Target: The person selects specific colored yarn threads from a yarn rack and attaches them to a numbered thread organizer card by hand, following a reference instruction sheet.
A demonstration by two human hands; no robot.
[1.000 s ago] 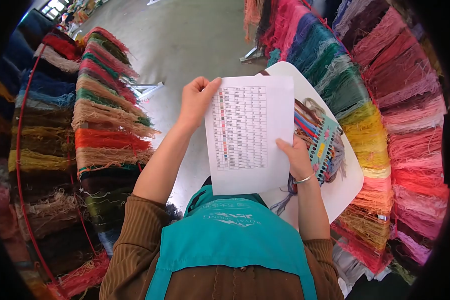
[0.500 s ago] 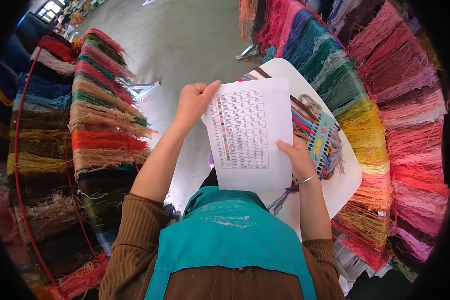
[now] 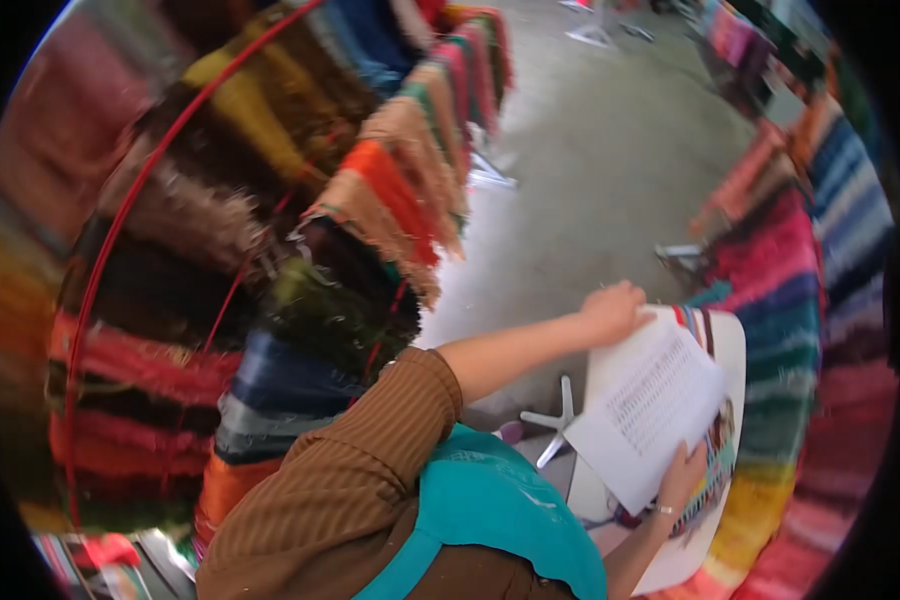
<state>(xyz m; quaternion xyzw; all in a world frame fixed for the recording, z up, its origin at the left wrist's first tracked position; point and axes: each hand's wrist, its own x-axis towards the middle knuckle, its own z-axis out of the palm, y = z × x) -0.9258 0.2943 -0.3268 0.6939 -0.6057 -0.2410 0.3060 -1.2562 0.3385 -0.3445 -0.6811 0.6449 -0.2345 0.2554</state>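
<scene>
A white printed sheet with a table of rows and columns is held between my two hands, its print blurred now. My left hand pinches its upper left corner. Along the lower right edge, my right hand grips the sheet, a bracelet on that wrist. Underneath is a white tabletop with rounded corners. Partly hidden by the paper, a teal thread card with a row of holes and coloured threads lies on the tabletop beside my right hand.
Racks of hanging yarn stand on both sides: orange and beige skeins on the left, teal and yellow skeins on the right. A red tube curves along the left rack. A star-shaped metal base stands on the grey floor.
The view has swung left and tilted, so the sheet, hands and tabletop now appear lower and further right. Both hands still hold the sheet.
</scene>
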